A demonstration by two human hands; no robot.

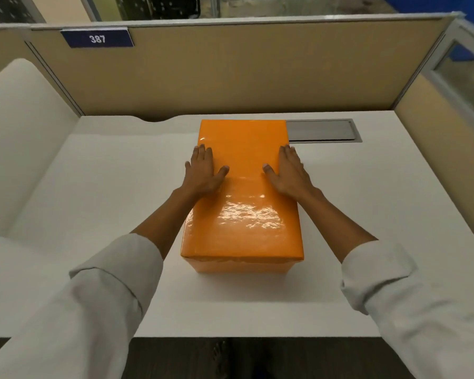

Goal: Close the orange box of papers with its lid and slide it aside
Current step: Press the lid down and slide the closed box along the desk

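Note:
The glossy orange box stands lengthwise in the middle of the white desk (107,214), and its orange lid (244,203) sits flat over it, covering the papers from sight. A strip of the lower box (241,265) shows under the lid's near edge. My left hand (204,173) lies on the lid's left edge, fingers spread, thumb on top. On the lid's right edge rests my right hand (289,172) in the same way. Neither hand grips anything; both palms lie flat against the lid.
A grey metal cable hatch (323,131) is set in the desk just right of the box's far end. Beige partition walls (230,72) close the desk at the back and right. A cream cushioned seat (19,127) stands at the left.

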